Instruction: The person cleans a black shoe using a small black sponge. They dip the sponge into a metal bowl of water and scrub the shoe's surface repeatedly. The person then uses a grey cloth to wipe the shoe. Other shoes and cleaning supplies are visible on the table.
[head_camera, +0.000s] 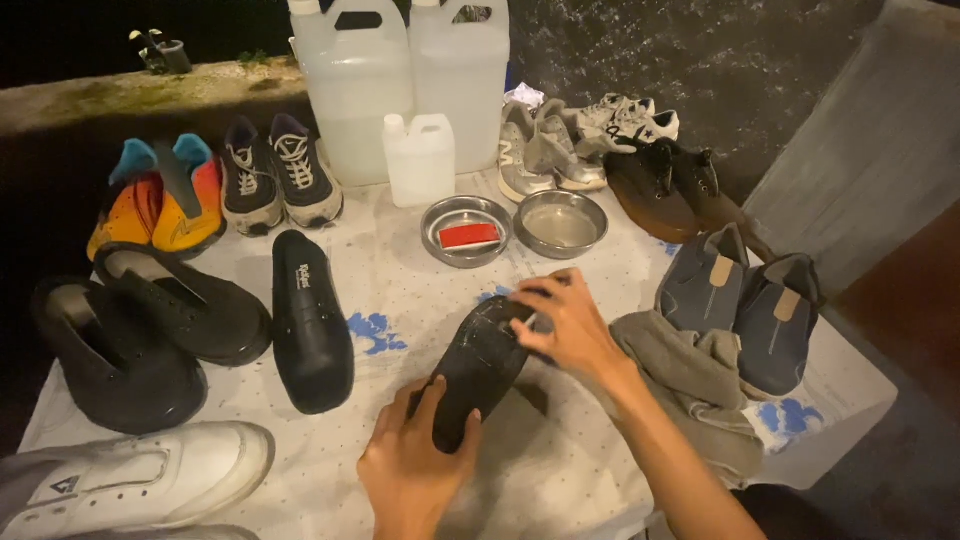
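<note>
While gripped at both ends above the spotted cloth (400, 290), black shoe (478, 368) turned sole-up near the table's front middle.

Far left: white sneaker (150, 475), black clogs (150, 330), orange shoes (160, 205), dark lace-up pair (280, 180). Next, a second black shoe (310, 320) lying flat, apart from the held one. Left hand (415, 470) clenched around the lower end, thumb over the sole; right hand (565, 325) grasping the upper end, fingers curled over the edge. Probably light and rubbery, stiff enough to keep its shape, perhaps slick if wet; best taken at heel and toe, as here. Behind: white jugs (400, 70), two metal bowls (560, 222), one with a red block (470, 236). Right: grey rag (690, 375) touching the forearm, blue slip-ons (745, 305), brown shoes (665, 185).
</note>
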